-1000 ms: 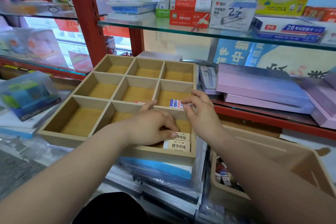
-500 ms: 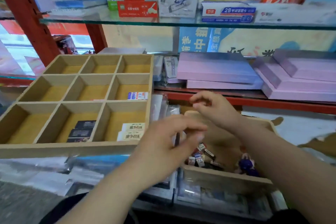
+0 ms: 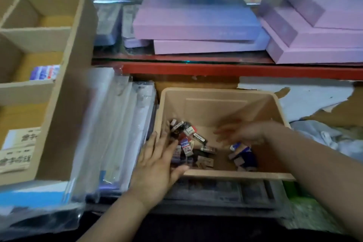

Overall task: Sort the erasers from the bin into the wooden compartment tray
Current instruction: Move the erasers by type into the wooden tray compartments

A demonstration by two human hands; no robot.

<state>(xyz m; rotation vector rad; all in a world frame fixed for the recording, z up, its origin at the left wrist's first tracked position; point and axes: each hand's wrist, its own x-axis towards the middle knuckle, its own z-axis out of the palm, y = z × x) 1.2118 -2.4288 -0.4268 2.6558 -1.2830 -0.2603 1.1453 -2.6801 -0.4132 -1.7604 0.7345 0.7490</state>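
Head view: both hands are seen over the bin [image 3: 220, 94], where the loose erasers [image 3: 188, 143] are heaped at its left. The left hand [image 3: 157, 161] is spread flat and empty at the near-left rim, probably for raking. The right hand [image 3: 241, 133] is blurred, so its grip cannot be told. The tray [image 3: 64, 84], left, is cut off; a few sorted erasers are glimpsed inside.
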